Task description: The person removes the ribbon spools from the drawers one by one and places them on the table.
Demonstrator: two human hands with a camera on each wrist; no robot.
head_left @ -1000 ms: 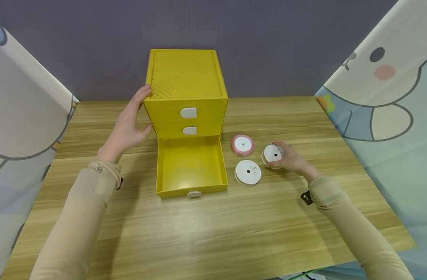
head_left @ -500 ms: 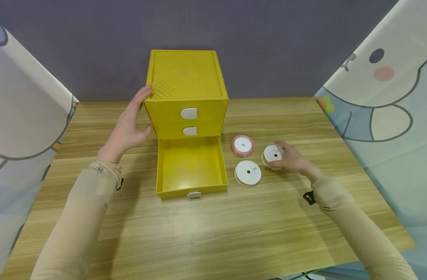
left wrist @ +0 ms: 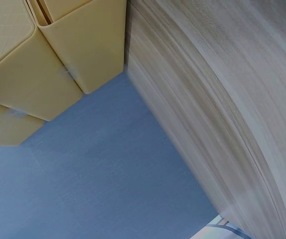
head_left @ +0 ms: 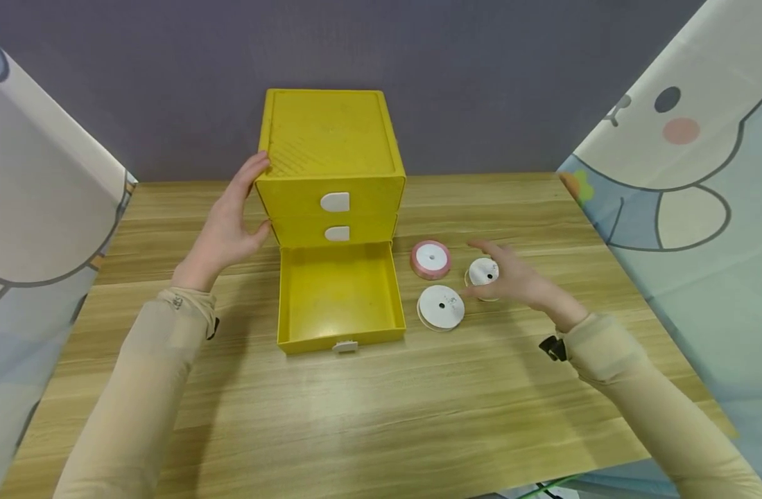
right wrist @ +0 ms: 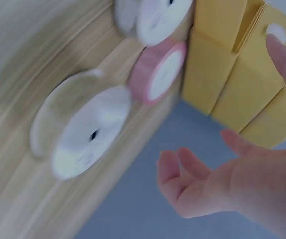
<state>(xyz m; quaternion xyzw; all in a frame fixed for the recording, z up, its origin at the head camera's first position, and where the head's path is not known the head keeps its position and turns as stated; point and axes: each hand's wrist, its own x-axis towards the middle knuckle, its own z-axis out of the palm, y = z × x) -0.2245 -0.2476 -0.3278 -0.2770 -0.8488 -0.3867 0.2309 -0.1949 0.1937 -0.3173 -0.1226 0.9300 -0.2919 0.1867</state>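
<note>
A yellow drawer cabinet (head_left: 331, 135) stands at the back of the table. Its bottom drawer (head_left: 340, 298) is pulled out with nothing inside. My left hand (head_left: 218, 232) rests against the cabinet's left side, fingertips at the top edge and thumb by the front corner. To the right of the drawer lie a ribbon spool with a pink rim (head_left: 430, 257), a larger white spool (head_left: 441, 307) and a smaller white spool (head_left: 482, 269). My right hand (head_left: 521, 281) hovers over the smaller one, fingers spread. Its palm is bare in the right wrist view, apart from the spool (right wrist: 103, 117).
The wood-grain table (head_left: 356, 423) ends at a dark grey back panel (head_left: 480, 83). Cartoon-printed cloth (head_left: 680, 187) hangs along both sides. A green cable (head_left: 552, 486) shows below the table's front edge.
My right hand has let go of the smaller white spool, its fingers widening and lifting off toward the left. The spool stays put. My left hand has not moved.
</note>
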